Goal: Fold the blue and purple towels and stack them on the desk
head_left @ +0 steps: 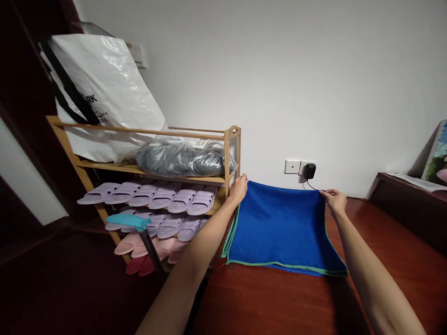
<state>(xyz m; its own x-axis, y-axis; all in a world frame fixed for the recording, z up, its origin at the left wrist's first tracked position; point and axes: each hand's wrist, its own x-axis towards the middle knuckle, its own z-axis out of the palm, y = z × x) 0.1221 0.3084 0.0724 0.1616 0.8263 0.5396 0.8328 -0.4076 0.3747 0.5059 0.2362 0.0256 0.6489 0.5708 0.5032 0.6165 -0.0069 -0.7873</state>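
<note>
A blue cloth [279,228] with green stitched edges is stretched between my two hands. It looks folded, with layered edges showing at the left side and along the front. My left hand [239,188] is closed on its far left corner, close to the shoe rack's post. At the far right corner, my right hand [335,201] pinches the cloth between thumb and fingers. The far edge is raised and sags slightly in the middle, while the near edge lies at the reddish-brown wooden tabletop [265,302].
Left of the table stands a wooden shoe rack [150,130] with several slippers [164,195], a plastic-wrapped bundle [185,158] and a white bag [104,79]. A black plug [309,171] with a cord sits in the wall. At right is a raised ledge [412,204] holding papers.
</note>
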